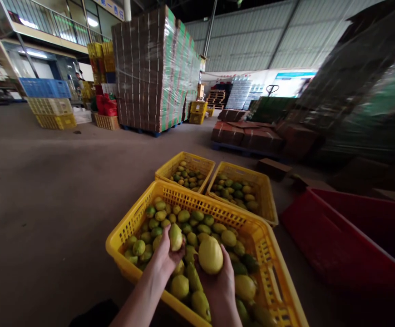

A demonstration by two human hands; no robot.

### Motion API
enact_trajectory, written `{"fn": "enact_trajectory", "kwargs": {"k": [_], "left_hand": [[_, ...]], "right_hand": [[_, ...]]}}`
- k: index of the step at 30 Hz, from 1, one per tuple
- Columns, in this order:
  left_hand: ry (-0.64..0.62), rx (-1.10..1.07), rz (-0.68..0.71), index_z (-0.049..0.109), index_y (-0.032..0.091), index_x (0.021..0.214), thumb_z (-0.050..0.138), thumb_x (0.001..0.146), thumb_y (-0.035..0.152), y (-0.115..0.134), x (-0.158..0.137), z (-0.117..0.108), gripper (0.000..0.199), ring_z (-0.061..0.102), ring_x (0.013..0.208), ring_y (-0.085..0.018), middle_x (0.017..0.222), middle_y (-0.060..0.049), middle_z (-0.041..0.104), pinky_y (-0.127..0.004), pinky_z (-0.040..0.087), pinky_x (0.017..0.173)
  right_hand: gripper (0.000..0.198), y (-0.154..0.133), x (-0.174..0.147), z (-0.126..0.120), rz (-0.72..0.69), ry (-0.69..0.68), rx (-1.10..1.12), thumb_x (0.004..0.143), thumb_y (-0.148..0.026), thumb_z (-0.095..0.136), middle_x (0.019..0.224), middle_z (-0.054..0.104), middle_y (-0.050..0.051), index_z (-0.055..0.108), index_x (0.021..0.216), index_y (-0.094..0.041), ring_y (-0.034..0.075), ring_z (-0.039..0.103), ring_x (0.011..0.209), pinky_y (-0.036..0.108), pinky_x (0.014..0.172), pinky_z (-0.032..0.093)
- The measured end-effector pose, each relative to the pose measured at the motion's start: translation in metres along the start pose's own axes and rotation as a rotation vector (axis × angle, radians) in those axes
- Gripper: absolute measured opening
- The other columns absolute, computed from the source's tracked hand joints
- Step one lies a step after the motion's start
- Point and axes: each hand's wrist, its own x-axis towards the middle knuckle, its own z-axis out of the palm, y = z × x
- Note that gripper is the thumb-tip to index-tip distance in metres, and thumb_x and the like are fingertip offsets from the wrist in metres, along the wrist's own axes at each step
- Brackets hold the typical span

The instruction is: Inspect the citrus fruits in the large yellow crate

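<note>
Far left we have a blue crate (45,87) perched on a couple of yellow crates (55,121), then red bags (107,105) bunched above a low basket (106,121), and here's the tall stack (138,77), boxes bound in clear film and towering over the floor. Into the middle we come, to the front crate (190,199), well spread with green and yellow fruit (197,216), and both hands are over it! The left hand (173,258) has the smaller fruit (175,237), fingers curled part-way around it, thumb along its left side, the fruit tilted and pale green-yellow. Behind, we spot the left rear crate (190,161), with more fruit inside. Just across, the right hand (223,279) cups the bigger fruit (210,255) from below, fingers opened wide enough for its round, pale yellow body; we cannot tell how firm the hold is. Both held fruits sit above the pile, apart from each other. Past them we see the right rear crate (262,195), fruit in it too, with flat boxes (238,136) on a pallet beyond, and out on the right, near the front crate, the red bin (306,222).
</note>
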Motion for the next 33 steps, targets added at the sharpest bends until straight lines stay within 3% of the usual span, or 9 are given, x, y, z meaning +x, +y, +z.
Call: {"fn": "enact_trajectory", "kwargs": {"k": [3, 8, 13, 18, 23, 27, 30, 33], "left_hand": [[0.033, -0.041, 0.037, 0.062, 0.017, 0.098, 0.053, 0.098, 0.024, 0.003, 0.002, -0.001, 0.011, 0.063, 0.057, -0.013, 0.077, -0.002, 0.063, -0.019, 0.054, 0.050], [-0.010, -0.102, -0.012, 0.063, 0.020, 0.116, 0.041, 0.100, 0.015, 0.004, 0.002, -0.002, 0.028, 0.067, 0.059, -0.016, 0.072, -0.002, 0.063, -0.024, 0.059, 0.053], [-0.004, -0.153, -0.070, 0.064, 0.019, 0.108, 0.043, 0.101, 0.026, 0.005, -0.007, -0.003, 0.024, 0.067, 0.059, -0.016, 0.076, -0.005, 0.066, -0.023, 0.058, 0.048], [-0.031, -0.115, 0.034, 0.061, 0.017, 0.094, 0.059, 0.094, 0.028, 0.009, 0.002, -0.008, 0.012, 0.067, 0.062, -0.014, 0.078, -0.003, 0.065, -0.024, 0.060, 0.052], [-0.034, -0.113, 0.027, 0.061, 0.016, 0.104, 0.050, 0.100, 0.025, 0.011, 0.010, -0.012, 0.015, 0.067, 0.062, -0.014, 0.080, -0.004, 0.065, -0.022, 0.060, 0.051], [-0.101, 0.019, -0.052, 0.060, 0.015, 0.114, 0.045, 0.101, 0.028, 0.003, 0.007, -0.013, 0.023, 0.071, 0.070, -0.019, 0.086, -0.009, 0.066, -0.026, 0.061, 0.052], [-0.136, 0.144, -0.068, 0.061, 0.015, 0.111, 0.051, 0.098, 0.027, -0.005, 0.005, -0.014, 0.020, 0.071, 0.075, -0.019, 0.085, -0.009, 0.067, -0.026, 0.061, 0.056], [-0.135, 0.426, 0.063, 0.063, 0.016, 0.099, 0.058, 0.094, 0.023, -0.007, 0.002, -0.016, 0.010, 0.070, 0.086, -0.018, 0.091, -0.009, 0.070, -0.022, 0.060, 0.066]], "right_hand": [[0.012, 0.001, -0.004, 0.002, -0.035, 0.048, -0.016, 0.082, -0.028, 0.064, 0.066, 0.074, -0.003, 0.063, 0.093, -0.023, 0.017, 0.069, 0.051, 0.029, 0.048, 0.058], [0.013, 0.003, -0.012, 0.008, -0.027, 0.121, 0.002, 0.094, -0.032, 0.053, 0.062, 0.071, -0.004, 0.060, 0.092, -0.022, 0.016, 0.067, 0.049, 0.028, 0.048, 0.056], [0.026, 0.003, -0.017, 0.009, 0.023, 0.088, 0.007, 0.100, -0.041, 0.044, 0.063, 0.072, -0.001, 0.059, 0.092, -0.022, 0.018, 0.069, 0.052, 0.026, 0.043, 0.050], [0.018, 0.002, -0.017, 0.008, -0.015, 0.112, -0.014, 0.096, -0.040, 0.050, 0.061, 0.069, -0.004, 0.057, 0.094, -0.024, 0.016, 0.065, 0.049, 0.027, 0.049, 0.052], [0.014, 0.001, -0.016, 0.007, 0.018, 0.131, -0.011, 0.093, -0.040, 0.051, 0.057, 0.065, -0.005, 0.055, 0.093, -0.026, 0.018, 0.063, 0.047, 0.031, 0.049, 0.052], [0.016, 0.003, -0.016, 0.007, 0.015, 0.141, 0.008, 0.094, -0.041, 0.048, 0.058, 0.065, -0.004, 0.054, 0.092, -0.026, 0.020, 0.064, 0.049, 0.033, 0.052, 0.053], [0.023, 0.004, -0.014, 0.004, -0.008, 0.106, 0.004, 0.093, -0.043, 0.045, 0.064, 0.069, 0.000, 0.057, 0.096, -0.024, 0.022, 0.067, 0.055, 0.036, 0.055, 0.055], [0.024, 0.001, -0.011, 0.002, -0.015, 0.044, -0.011, 0.091, -0.039, 0.044, 0.070, 0.072, 0.003, 0.060, 0.097, -0.022, 0.022, 0.068, 0.058, 0.034, 0.054, 0.053]]}}
